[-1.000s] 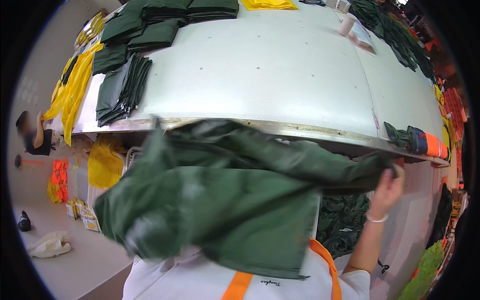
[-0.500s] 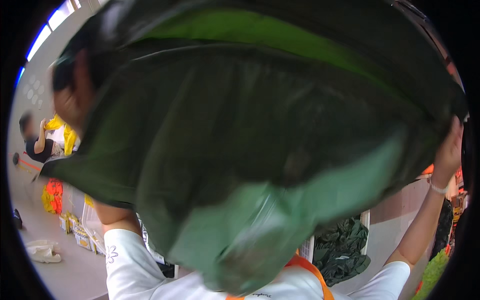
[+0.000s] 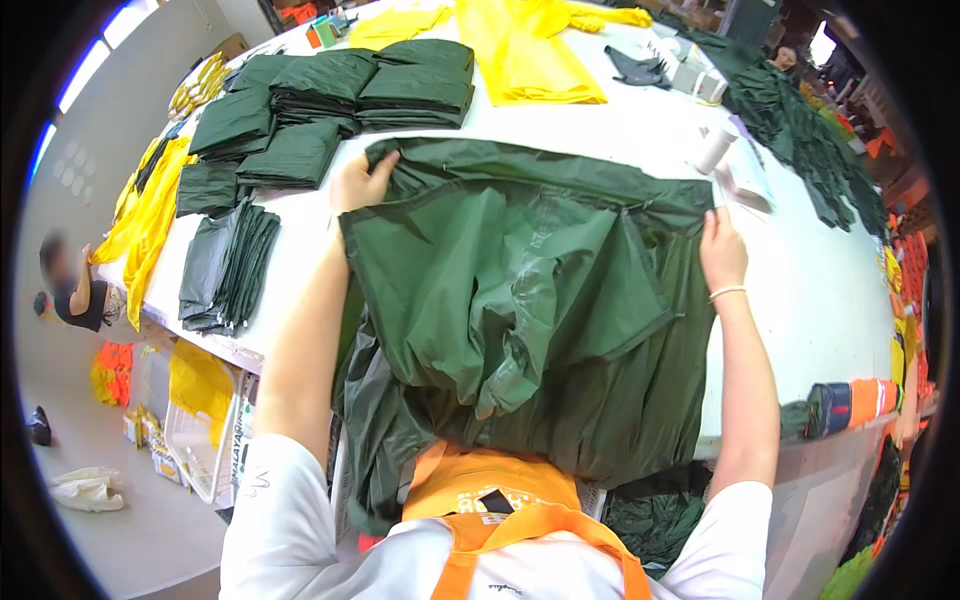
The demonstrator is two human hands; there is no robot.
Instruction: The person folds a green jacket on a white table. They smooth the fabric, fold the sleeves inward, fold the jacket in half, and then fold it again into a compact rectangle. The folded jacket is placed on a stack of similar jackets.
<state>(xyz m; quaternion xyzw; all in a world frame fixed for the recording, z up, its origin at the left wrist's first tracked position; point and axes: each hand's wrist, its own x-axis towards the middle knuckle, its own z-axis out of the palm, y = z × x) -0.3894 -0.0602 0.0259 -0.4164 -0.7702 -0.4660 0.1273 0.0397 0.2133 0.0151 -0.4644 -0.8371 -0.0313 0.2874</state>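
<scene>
A dark green waterproof garment (image 3: 480, 260), which looks like a raincoat, is stretched out before me. Its far edge runs level between my two hands, while the rest hangs in loose folds over the table's near edge toward my orange apron (image 3: 500, 478). My left hand (image 3: 362, 185) grips the upper left corner, thumb on top. At the upper right corner, my right hand (image 3: 724, 250) pinches the edge with closed fingers. A paler, crumpled part of the garment sags in the middle.
On the white table (image 3: 625, 130) lie stacks of folded dark green garments (image 3: 315, 85), a folded bundle (image 3: 228, 268) and yellow garments (image 3: 525, 60). More green garments (image 3: 790, 125) spread at far right. A white crate (image 3: 205, 440) stands at lower left; another person (image 3: 80, 285) handles yellow material.
The garment has come down from high in front of the view, where it was blurred and hid the table. Both hands have lowered and moved inward, still holding it.
</scene>
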